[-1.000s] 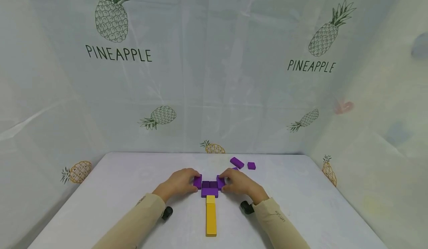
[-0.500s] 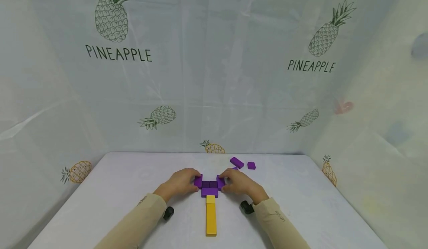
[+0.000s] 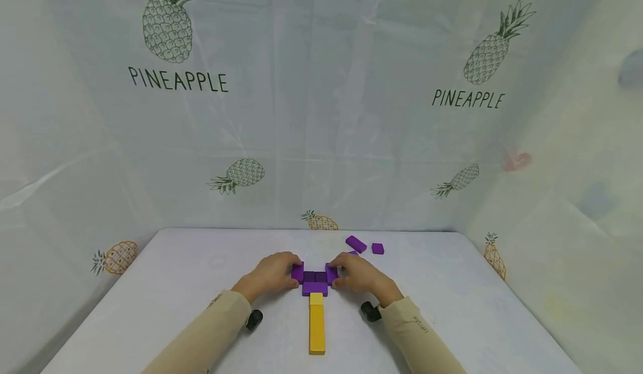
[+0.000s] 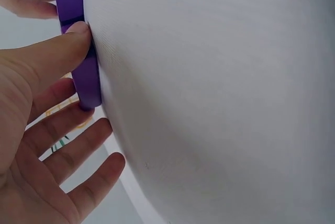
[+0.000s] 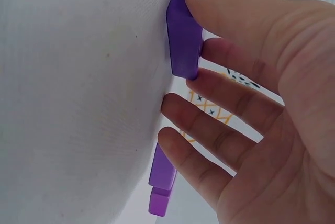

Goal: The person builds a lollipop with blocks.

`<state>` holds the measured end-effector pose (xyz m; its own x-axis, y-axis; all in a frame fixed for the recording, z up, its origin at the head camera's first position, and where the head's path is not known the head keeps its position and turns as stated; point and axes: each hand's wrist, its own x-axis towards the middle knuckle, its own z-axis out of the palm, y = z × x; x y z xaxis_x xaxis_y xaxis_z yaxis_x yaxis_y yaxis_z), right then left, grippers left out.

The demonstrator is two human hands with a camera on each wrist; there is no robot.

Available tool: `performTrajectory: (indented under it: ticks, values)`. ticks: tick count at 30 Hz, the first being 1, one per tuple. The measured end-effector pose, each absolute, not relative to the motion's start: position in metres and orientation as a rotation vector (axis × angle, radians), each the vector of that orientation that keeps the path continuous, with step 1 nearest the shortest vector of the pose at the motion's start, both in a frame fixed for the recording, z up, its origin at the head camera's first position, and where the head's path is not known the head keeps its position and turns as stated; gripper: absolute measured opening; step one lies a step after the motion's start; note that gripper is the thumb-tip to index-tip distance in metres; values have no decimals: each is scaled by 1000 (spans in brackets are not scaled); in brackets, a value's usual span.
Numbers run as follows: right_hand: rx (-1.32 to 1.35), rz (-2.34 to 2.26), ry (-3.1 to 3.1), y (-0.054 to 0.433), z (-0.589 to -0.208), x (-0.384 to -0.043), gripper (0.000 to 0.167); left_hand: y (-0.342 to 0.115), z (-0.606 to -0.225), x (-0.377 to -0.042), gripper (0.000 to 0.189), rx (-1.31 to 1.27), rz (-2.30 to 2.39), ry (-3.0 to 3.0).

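Observation:
In the head view my left hand [image 3: 271, 273] pinches a flat purple block [image 3: 297, 273] between thumb and fingers. Opposite it, my right hand [image 3: 363, 273] pinches another purple block [image 3: 331, 274]. Two small dark purple blocks [image 3: 315, 277] lie side by side between these two. Just in front is a wide purple block [image 3: 315, 289], followed by a short yellow block [image 3: 316, 300] and a long yellow block [image 3: 317, 329] in line. Both wrist views show the thumb on the near face of the held block, with the lower fingers spread away from it.
Behind my right hand lie loose purple pieces: an oblong block [image 3: 356, 244], a small block [image 3: 378, 249] and one partly hidden block [image 3: 353, 253]. All rest on a white table [image 3: 201, 251]. A pineapple-printed curtain [image 3: 321, 111] hangs behind it and at the sides.
My left hand has shifted its purple block very slightly right, against the small dark purple blocks. The right hand and the other blocks look unmoved.

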<state>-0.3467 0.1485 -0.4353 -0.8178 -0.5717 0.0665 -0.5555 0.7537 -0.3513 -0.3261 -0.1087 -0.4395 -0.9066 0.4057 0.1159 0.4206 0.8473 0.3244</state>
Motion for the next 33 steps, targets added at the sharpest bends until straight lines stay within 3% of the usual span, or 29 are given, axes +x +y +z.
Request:
performTrajectory:
  ticks: [24, 33]
  values:
    - [-884, -686, 2852, 156, -432, -350, 53, -106, -440, -329, 43, -647, -583, -2981]
    - [-814, -677, 2959, 180, -426, -375, 39, -105, -438, -328, 44, -639, -560, -2993]
